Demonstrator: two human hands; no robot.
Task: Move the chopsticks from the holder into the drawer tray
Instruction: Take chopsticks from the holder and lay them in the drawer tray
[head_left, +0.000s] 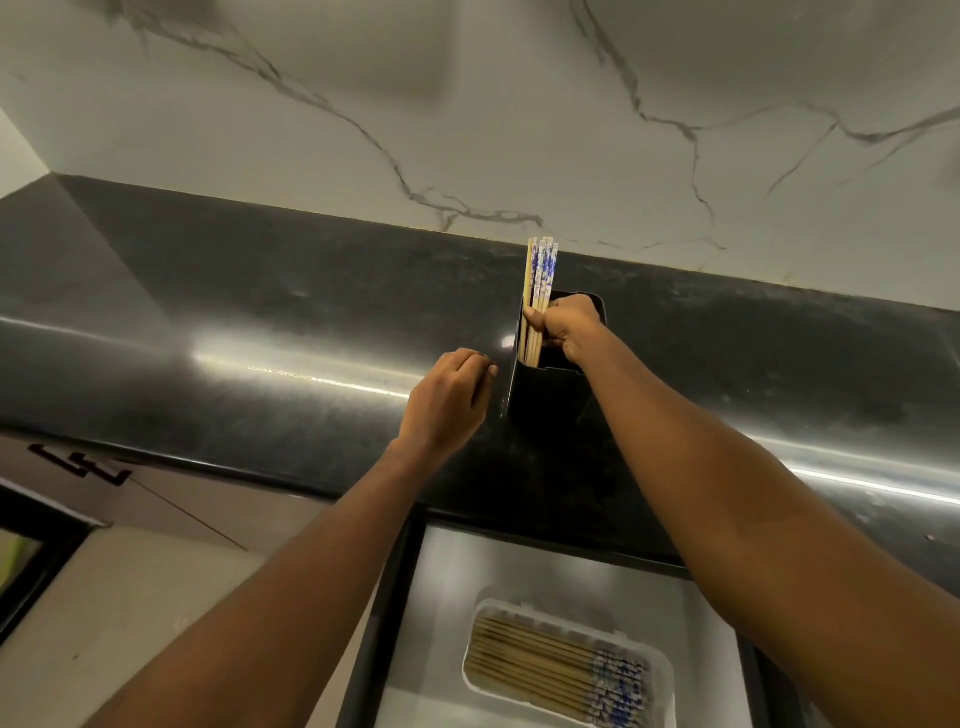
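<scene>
Right hand grips chopstick bundle at holder; drawer tray open below.

Black tabletop (208, 332) carries one black holder (545, 395). Nearer than both hands, one open drawer (519, 566) holds one tray (662, 660), already lined with chopsticks. Right hand (563, 327) clenches one bundle of chopsticks (540, 275), exact count unclear, standing in the holder. Left hand (447, 400), loosely curled and empty, hangs just left of the holder. Risk: an unsteadied holder may tip on the lift; loose sticks may slip.

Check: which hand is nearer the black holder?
Right. The right hand is over the holder mouth, gripping the chopsticks; the left hand hovers just beside it.
</scene>
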